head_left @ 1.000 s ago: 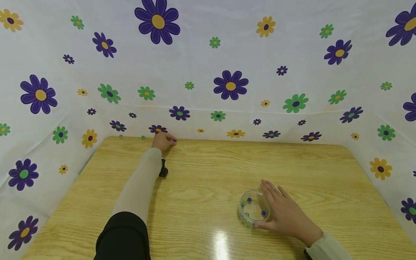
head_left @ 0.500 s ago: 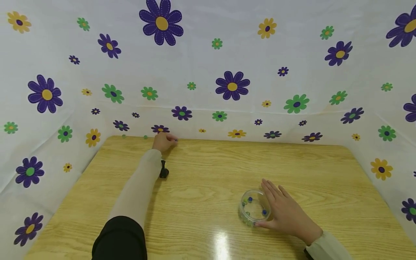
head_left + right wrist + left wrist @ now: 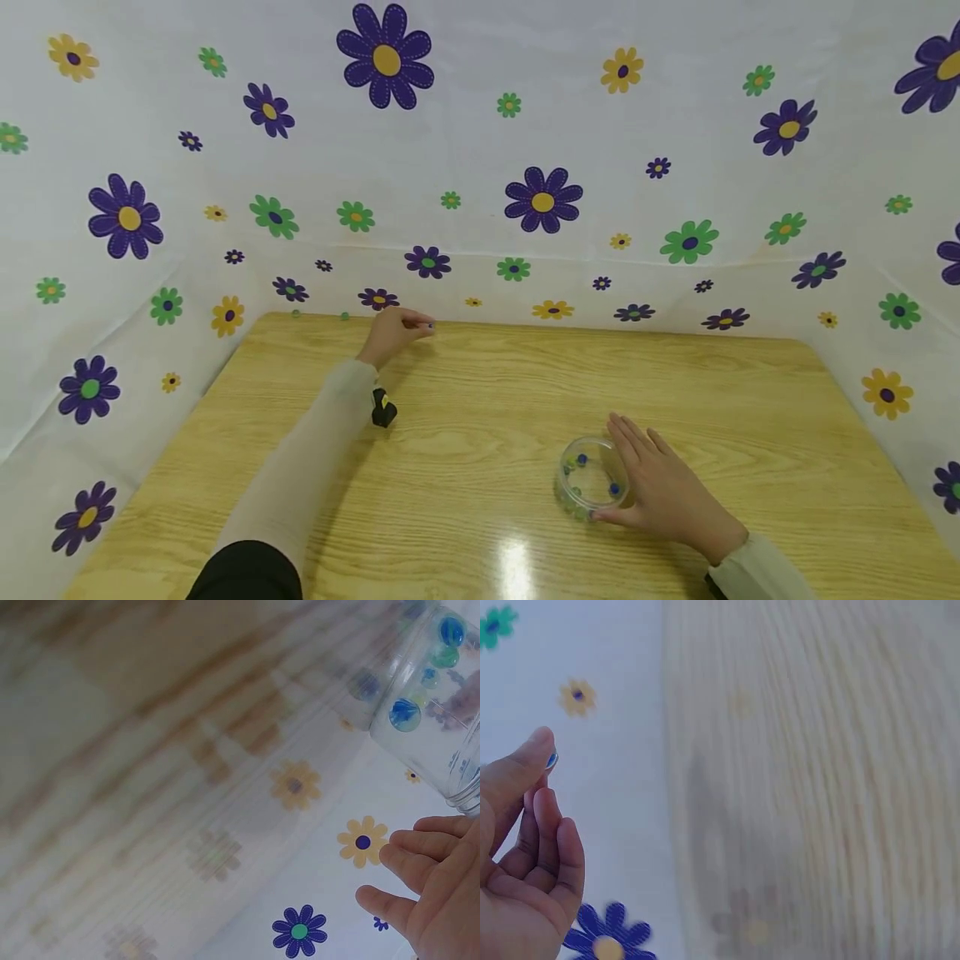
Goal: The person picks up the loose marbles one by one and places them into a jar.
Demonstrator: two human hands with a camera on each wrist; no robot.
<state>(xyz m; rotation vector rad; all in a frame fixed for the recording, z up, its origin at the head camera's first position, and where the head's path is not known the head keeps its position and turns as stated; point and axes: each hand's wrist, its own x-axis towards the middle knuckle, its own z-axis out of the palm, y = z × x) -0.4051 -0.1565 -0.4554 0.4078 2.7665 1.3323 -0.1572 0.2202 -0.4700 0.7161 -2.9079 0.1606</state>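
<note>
Near the table's back edge, my left hand (image 3: 393, 335) pinches a small blue marble (image 3: 431, 326) between thumb and fingertip. The left wrist view shows only a glint of this marble (image 3: 552, 760), with the other fingers curled below. At the right front, a clear round jar (image 3: 559, 493) stands on the table, holding several blue and green marbles. My right hand (image 3: 660, 493) holds the jar's right side, thumb at the near side and fingers along the far side. In the right wrist view, blue marbles (image 3: 405, 714) show through the jar wall.
Two green marbles, one at the far left (image 3: 296, 313) and another closer to my left hand (image 3: 345, 316), lie along the back edge of the wooden table (image 3: 480, 400). A white flower-printed cloth (image 3: 465, 150) rises behind the table and on both sides.
My left hand has drawn slightly right and off the back edge with the blue marble in its fingertips. The right hand and jar stay together in place; the head view has shifted a little.
</note>
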